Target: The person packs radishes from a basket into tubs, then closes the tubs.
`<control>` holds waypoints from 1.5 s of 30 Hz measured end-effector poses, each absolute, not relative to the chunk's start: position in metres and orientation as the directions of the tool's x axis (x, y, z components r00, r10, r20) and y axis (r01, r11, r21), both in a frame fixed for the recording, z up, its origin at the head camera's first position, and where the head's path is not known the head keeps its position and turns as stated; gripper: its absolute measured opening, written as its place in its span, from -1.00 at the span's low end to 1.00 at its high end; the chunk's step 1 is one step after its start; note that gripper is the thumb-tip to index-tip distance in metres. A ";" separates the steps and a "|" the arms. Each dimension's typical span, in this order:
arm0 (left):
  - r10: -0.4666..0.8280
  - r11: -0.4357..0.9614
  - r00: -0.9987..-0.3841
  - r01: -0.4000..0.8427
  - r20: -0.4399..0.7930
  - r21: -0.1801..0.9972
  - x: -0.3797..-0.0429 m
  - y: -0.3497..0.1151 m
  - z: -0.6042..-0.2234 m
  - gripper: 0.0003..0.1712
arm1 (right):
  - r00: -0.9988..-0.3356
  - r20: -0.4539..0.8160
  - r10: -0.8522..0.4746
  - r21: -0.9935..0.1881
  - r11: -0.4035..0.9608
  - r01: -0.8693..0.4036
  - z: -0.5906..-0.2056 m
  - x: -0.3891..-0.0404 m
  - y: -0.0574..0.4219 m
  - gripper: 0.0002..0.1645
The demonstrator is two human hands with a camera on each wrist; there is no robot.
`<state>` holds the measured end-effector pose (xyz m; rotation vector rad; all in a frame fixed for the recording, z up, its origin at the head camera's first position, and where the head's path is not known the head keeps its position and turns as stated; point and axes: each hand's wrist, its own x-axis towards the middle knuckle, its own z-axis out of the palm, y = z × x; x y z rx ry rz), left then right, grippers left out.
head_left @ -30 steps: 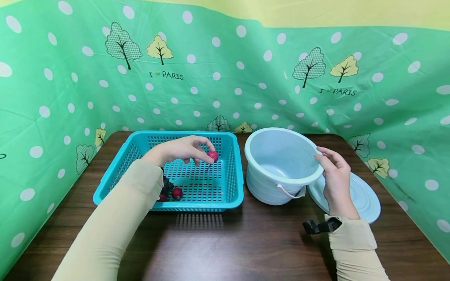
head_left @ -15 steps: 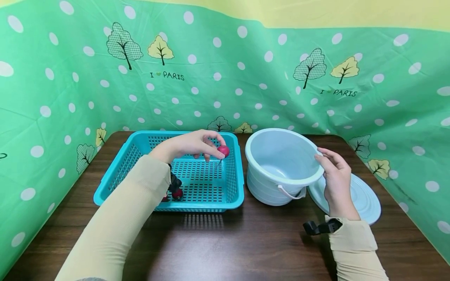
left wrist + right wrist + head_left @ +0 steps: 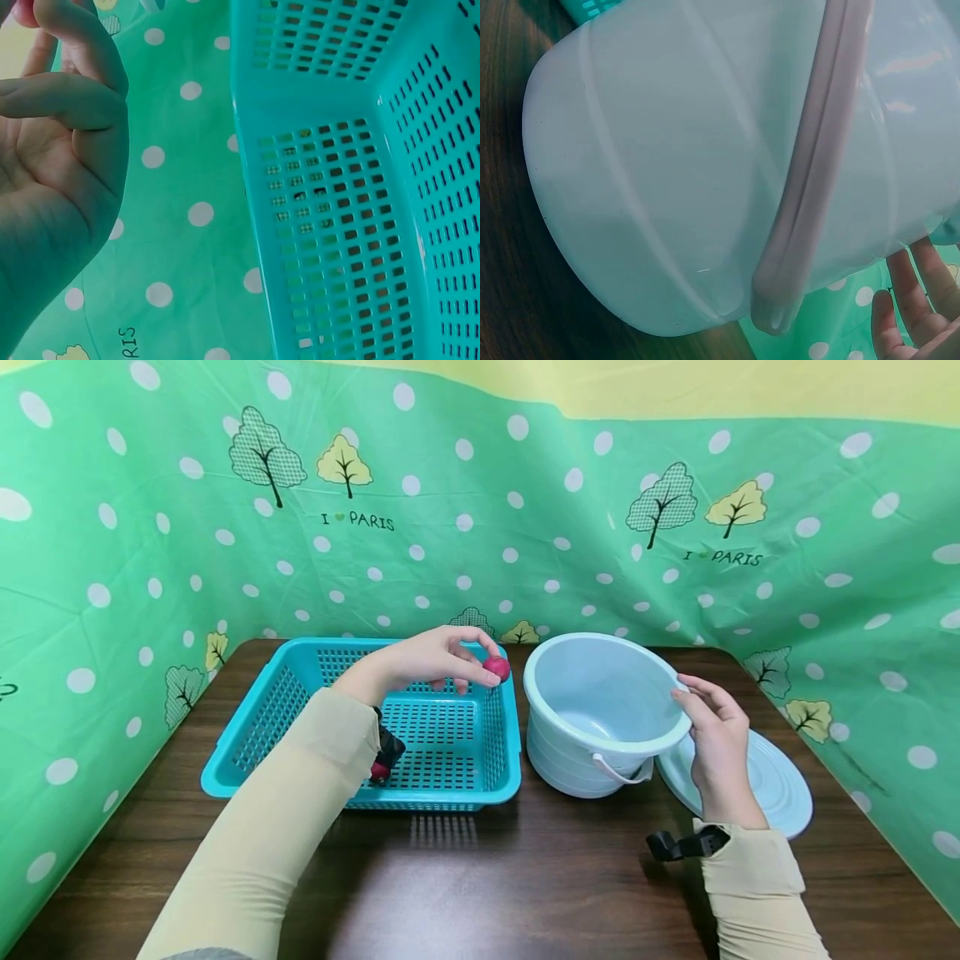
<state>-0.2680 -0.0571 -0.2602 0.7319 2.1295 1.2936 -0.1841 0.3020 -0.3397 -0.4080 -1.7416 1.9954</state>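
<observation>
My left hand (image 3: 429,662) pinches a small red radish (image 3: 497,669) between thumb and fingertips, over the right rim of the turquoise plastic basket (image 3: 513,752). Part of another radish (image 3: 379,772) shows at the basket's front, mostly hidden by the left wrist and its camera. To the basket's right stands a pale blue bucket (image 3: 564,760), no contents showing, its handle (image 3: 618,772) hanging down in front. With thumb and fingers, my right hand (image 3: 718,752) grips the bucket's right rim. In the right wrist view the bucket's side (image 3: 682,172) fills most of the picture.
A pale blue round lid (image 3: 780,785) lies on the table behind the right hand, partly under the bucket's edge in view. The dark wooden table (image 3: 480,885) extends in front. A green dotted cloth (image 3: 480,502) hangs around the back and sides.
My left hand has moved right and up with the radish, from above the basket's middle to its right rim, nearer the bucket. The right hand and the bucket have stayed put.
</observation>
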 end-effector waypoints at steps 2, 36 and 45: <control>0.686 0.383 -0.710 0.164 -0.161 0.909 -0.267 -0.055 -0.260 -0.60 | -0.850 0.076 0.521 -0.985 -0.092 -0.144 -0.340 -0.184 0.302 -0.75; 0.684 0.250 -0.728 0.180 -0.042 0.951 -0.260 -0.016 -0.250 -0.62 | -0.857 0.064 0.512 -0.989 -0.085 -0.124 -0.339 -0.182 0.303 -0.73; 0.674 0.244 -0.738 0.186 -0.029 0.952 -0.260 -0.003 -0.254 -0.60 | -0.854 0.075 0.515 -0.988 -0.079 -0.134 -0.339 -0.182 0.302 -0.75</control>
